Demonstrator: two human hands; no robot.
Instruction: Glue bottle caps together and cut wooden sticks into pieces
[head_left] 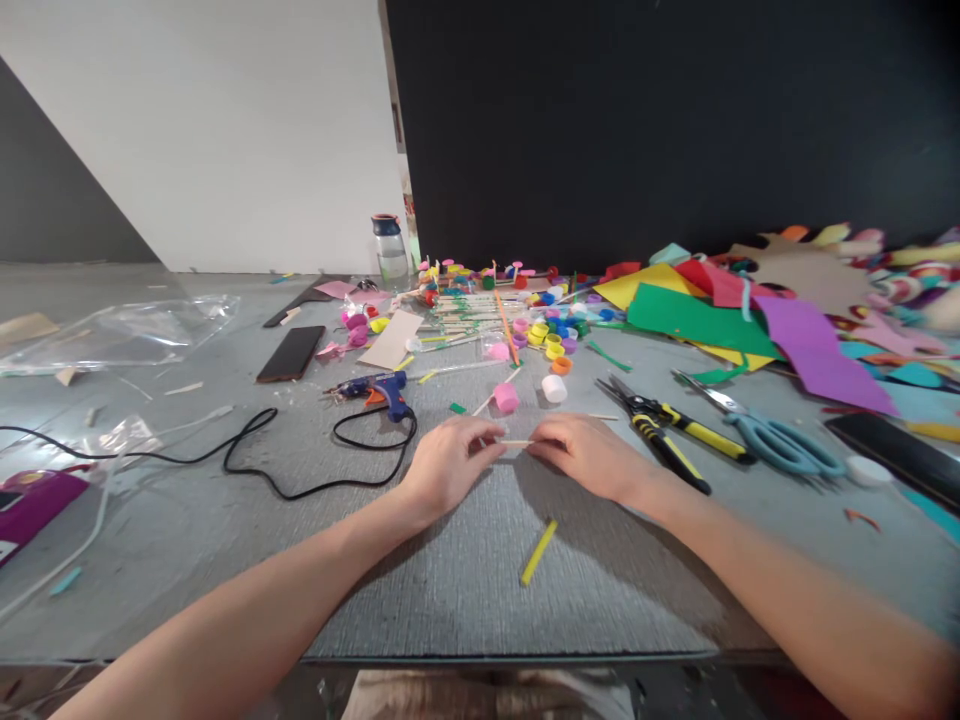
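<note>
A thin pale wooden stick (pixel 516 443) spans the gap between my two hands, low over the grey table. My left hand (pixel 454 455) pinches one end of it, and my right hand (pixel 581 450) grips the other; the fingers hide both ends. Just beyond the hands sit a pink bottle cap (pixel 506 398), touching or close to another slim stick, and a white cap (pixel 554 389). Nearer to me a short yellow strip (pixel 539 552) lies flat. Left of my left hand rests a blue glue gun (pixel 388 392) with an orange trigger.
Yellow-and-black pliers (pixel 660 440) and blue-handled scissors (pixel 780 440) lie at right. Coloured sheets (pixel 697 325) and many caps (pixel 551 335) cover the back. A dark phone (pixel 292 354), a black cord (pixel 300 495), a clear bottle (pixel 390 255) and a plastic bag (pixel 127 335) occupy the left.
</note>
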